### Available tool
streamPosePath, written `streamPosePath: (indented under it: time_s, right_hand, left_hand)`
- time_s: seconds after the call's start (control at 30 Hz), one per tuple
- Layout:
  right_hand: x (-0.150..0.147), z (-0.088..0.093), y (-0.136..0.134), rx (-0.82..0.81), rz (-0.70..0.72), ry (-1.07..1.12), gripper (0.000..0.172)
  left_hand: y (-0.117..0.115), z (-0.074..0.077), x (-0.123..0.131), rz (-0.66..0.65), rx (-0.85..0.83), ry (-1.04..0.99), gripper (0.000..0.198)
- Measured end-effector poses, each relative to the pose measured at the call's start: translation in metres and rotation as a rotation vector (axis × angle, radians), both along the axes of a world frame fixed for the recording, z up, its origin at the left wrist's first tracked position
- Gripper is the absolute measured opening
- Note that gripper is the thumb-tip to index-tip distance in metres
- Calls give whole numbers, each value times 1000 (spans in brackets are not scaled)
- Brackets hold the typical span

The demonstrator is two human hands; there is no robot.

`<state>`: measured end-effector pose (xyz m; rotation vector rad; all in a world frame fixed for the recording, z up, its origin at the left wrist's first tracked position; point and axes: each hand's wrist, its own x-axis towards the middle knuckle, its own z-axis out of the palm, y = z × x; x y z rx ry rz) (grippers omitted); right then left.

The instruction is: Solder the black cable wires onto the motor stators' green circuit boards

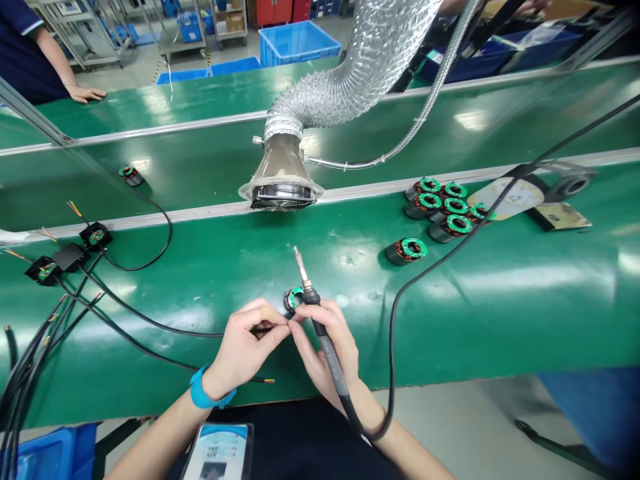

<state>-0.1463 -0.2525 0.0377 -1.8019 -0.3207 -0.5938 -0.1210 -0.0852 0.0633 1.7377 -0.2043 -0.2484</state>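
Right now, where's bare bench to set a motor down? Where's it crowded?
Widest bare green bench: right of the iron's black cord, below the motor group. Smaller patch: between the fume hood and the left hand, beside the soldering iron. Crowded: far left, with wire bundles and black connectors, and around the motor group.

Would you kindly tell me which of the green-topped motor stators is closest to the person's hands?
The stator between the left hand and right hand, beside the soldering iron's grip; the other stators sit far off on the green bench.
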Motion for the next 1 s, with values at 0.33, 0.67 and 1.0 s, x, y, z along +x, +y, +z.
streamPosePath:
  time_s: [0.33, 0.67, 1.0]
  right_hand:
    - [-2, 2, -20, -56, 189, 70, 28]
    - [24, -25, 0, -381, -214, 107, 32]
    - [28, -20, -15, -137, 255, 221, 56]
  left_hand:
    - [11, 3, 6, -237, 153, 58, 15]
    - [11, -11, 16, 209, 75, -52, 16]
    - [13, -9, 16, 182, 159, -132, 12]
